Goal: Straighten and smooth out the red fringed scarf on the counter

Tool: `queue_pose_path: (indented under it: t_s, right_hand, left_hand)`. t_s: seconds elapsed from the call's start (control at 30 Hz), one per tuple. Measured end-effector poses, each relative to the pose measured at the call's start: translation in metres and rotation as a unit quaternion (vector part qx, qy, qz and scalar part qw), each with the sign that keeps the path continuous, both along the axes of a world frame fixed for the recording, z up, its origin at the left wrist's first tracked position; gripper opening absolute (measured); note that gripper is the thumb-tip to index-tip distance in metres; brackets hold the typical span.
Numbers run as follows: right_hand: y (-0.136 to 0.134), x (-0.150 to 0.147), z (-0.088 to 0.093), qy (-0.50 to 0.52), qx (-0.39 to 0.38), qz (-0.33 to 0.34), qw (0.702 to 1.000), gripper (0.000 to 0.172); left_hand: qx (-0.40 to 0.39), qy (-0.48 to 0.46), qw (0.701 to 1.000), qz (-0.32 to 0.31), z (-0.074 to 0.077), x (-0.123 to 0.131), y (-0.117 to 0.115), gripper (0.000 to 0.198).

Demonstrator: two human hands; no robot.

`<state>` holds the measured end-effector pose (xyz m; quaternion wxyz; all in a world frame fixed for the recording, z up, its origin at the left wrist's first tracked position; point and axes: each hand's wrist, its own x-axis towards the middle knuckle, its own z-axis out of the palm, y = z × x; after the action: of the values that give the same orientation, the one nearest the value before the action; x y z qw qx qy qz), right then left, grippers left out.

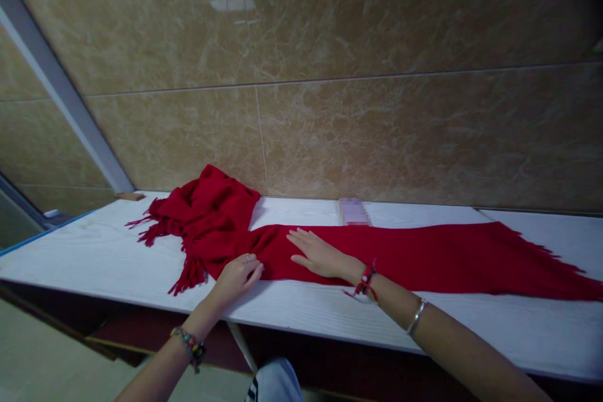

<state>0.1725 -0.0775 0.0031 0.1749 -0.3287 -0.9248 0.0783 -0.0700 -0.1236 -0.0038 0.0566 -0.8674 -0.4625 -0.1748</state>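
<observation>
A red scarf (pixel 405 254) with fringed ends lies lengthwise along a white tabletop. Its right part is spread out flat, while the left part is bunched in a loose heap (pixel 211 201) with tassels hanging toward the front edge. My left hand (pixel 239 279), with a ring on one finger, has its fingers curled at the scarf's near edge, beside the heap; the fingertips are partly hidden against the cloth. Flat on the middle of the scarf, my right hand (pixel 320 255) rests palm down with fingers stretched out, just right of some wrinkles in the fabric.
Behind the white table (pixel 301 308) rises a brown tiled wall (pixel 377 138). A small pinkish, blurred-out item (pixel 354 211) lies between scarf and wall. At the far left corner sits a small wooden block (pixel 129 196). Dark open shelving (pixel 141 330) is under the tabletop.
</observation>
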Motion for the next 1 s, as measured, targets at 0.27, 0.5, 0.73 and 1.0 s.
queue_pose_path:
  t_s: [0.27, 0.5, 0.73, 1.0]
  right_hand:
    - [-0.053, 0.027, 0.003, -0.04, -0.033, -0.029, 0.998, 0.052]
    - [-0.065, 0.089, 0.001, -0.032, -0.012, -0.163, 0.986, 0.055]
    - [-0.063, 0.143, -0.018, -0.076, -0.032, -0.245, 0.966, 0.054]
    - [-0.064, 0.148, -0.015, -0.056, -0.051, -0.238, 0.968, 0.054]
  left_hand:
    - [0.048, 0.143, 0.989, -0.006, 0.01, 0.016, 0.006, 0.031]
    - [0.028, 0.112, 0.991, -0.061, 0.021, 0.083, 0.04, 0.035]
    - [-0.102, 0.091, 0.99, -0.026, -0.011, 0.126, 0.064, 0.051]
    - [-0.124, 0.11, 0.986, -0.017, -0.012, 0.124, 0.067, 0.053]
